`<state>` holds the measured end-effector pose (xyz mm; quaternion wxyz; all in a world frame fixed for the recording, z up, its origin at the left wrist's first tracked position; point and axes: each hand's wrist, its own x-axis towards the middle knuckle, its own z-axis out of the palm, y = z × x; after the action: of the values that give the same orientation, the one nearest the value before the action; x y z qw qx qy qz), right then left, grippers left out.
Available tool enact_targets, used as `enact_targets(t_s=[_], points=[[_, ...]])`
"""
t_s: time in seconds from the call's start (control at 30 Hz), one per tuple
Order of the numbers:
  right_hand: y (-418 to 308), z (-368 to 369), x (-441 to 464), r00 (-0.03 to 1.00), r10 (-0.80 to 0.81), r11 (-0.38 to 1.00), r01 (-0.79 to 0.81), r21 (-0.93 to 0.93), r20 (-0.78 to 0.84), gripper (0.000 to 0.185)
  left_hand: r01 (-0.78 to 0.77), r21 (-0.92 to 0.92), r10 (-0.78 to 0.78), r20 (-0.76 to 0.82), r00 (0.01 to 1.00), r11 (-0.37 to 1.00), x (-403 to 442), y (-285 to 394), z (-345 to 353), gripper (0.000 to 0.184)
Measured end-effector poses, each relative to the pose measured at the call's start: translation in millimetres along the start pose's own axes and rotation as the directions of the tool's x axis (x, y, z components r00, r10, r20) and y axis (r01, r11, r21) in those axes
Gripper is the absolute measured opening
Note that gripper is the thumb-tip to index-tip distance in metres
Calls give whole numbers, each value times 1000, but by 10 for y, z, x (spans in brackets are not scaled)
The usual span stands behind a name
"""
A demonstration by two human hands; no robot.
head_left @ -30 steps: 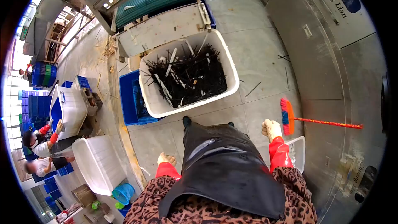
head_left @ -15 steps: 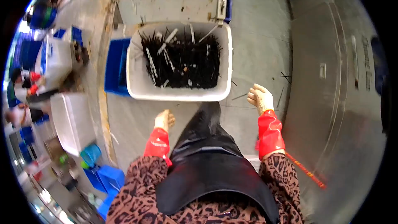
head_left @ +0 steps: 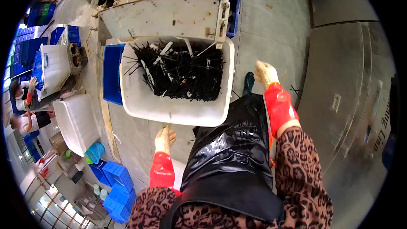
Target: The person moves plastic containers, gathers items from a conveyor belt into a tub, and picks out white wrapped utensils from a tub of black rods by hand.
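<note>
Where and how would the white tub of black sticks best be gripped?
Probably by the rim of the white tub, with the left hand and right hand at the two near corners, coming from the wearer's side. The rim there stands clear of the black sticks, while the pale panel crowds the far edge and the blue crate the left side.

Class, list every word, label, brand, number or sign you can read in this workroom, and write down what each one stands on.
"ng Lian", its beginning unclear: on the large steel cabinet at the right.
Pale marks on the blue crates at the lower left: too small to read.
Faint marks on the black apron: too blurred to tell if they are text.
</note>
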<state>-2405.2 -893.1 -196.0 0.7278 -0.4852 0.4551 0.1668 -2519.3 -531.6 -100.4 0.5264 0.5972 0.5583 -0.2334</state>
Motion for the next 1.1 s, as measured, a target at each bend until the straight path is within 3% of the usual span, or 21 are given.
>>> enact_targets(t_s=[0.03,0.07,0.1,0.17,0.2,0.3,0.37,0.5,0.53,0.63,0.7,0.77,0.83,0.9,0.93,0.97,1.0,1.03,1.1], points=[[-172,-56,374,999,-39,999,40,-37,19,30,-39,-31,38,-38,999,999,67,-80,297,36],[-404,-11,746,994,-84,987,72,-144,-76,54,-38,-38,35,-84,996,999,109,-72,566,35],[-576,-45,1298,994,-85,987,76,-145,-61,54,-37,-45,31,-130,991,998,127,1,810,34],[-737,-39,2514,971,-239,860,209,-465,-5,63,-8,-96,-13,-221,975,995,108,97,1320,30],[-950,25,2916,950,-312,806,269,-526,8,66,25,-146,-63,-261,963,989,192,21,1606,29],[-1488,271,3724,954,-298,750,219,-624,-23,68,154,-260,-248,-382,890,953,407,-263,2345,26],[-1658,392,4296,963,-253,728,130,-674,-88,67,201,-295,-291,-303,908,934,549,-331,2805,25],[-1851,583,4818,968,-245,745,157,-649,-47,43,271,-223,-333,-321,887,937,820,-123,3742,25],[-1872,594,4920,949,-294,661,116,-742,-114,35,251,-180,-295,-285,912,951,905,-75,3930,28],[-1911,420,5374,952,-300,553,125,-824,-57,35,234,-61,-241,-209,948,970,1089,193,4542,31],[-1982,288,5441,947,-320,561,153,-814,-42,36,137,74,-140,32,990,988,1098,325,4810,32],[-2115,177,5393,991,-131,609,61,-791,-24,36,81,115,-94,119,988,990,1106,497,5069,32],[-2004,36,5645,978,-202,560,75,-825,-48,37,68,108,-83,137,987,992,1240,695,5291,30],[-1868,-163,6066,974,-206,245,145,-958,95,40,-21,61,6,228,974,998,1430,752,5415,30],[-1916,-196,5831,892,-406,-64,186,-980,196,19,-7,28,0,235,972,1000,1514,819,5466,30],[-1988,-346,5723,815,-383,-355,306,-884,436,22,-17,29,9,254,967,999,1632,828,5465,30],[-2164,-408,5609,935,-320,14,169,-985,156,24,-6,28,-1,247,969,1000,1729,853,5503,30],[-2279,-472,5518,983,-154,361,-38,-932,-100,27,4,27,-10,240,971,1000,1816,876,5554,30],[-2286,-891,5406,945,-324,390,180,-903,48,30,6,82,-30,296,955,997,2018,857,5687,32]])
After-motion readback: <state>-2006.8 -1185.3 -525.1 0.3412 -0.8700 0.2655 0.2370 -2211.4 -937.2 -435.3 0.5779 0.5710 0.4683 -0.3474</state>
